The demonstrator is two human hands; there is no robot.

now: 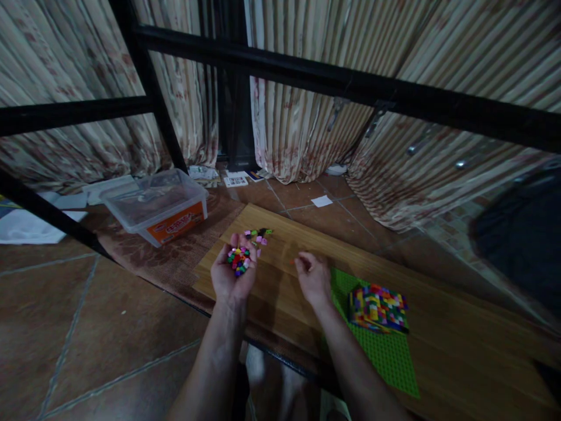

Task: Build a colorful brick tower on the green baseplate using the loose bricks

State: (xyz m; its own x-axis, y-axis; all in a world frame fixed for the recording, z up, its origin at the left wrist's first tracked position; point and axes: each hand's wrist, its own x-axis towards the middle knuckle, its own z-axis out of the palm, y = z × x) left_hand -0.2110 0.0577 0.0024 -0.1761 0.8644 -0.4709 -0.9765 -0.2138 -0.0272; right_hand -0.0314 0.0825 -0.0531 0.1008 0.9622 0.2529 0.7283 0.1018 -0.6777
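Note:
Palm up and cupped, my left hand (232,280) holds a heap of small multicoloured toy bricks (239,260) over the left part of the wooden board (274,298). Several loose bricks (262,240), pink, green and black, lie on the board just beyond its fingers. Over the middle of the board, my right hand (313,276) is closed, with a small orange-red brick (293,262) at its fingertips. To the right of that hand, a block built of many coloured bricks (379,307) stands on a green studded baseplate (388,362); my right forearm covers part of the plate's left side.
A clear plastic box (160,204) with an orange label stands beyond the board at the left, on a brown cloth (135,257). Black metal bars (280,61) cross in front of patterned curtains (315,128). Papers (322,201) lie on the tiled floor. A dark object (521,228) is at the right.

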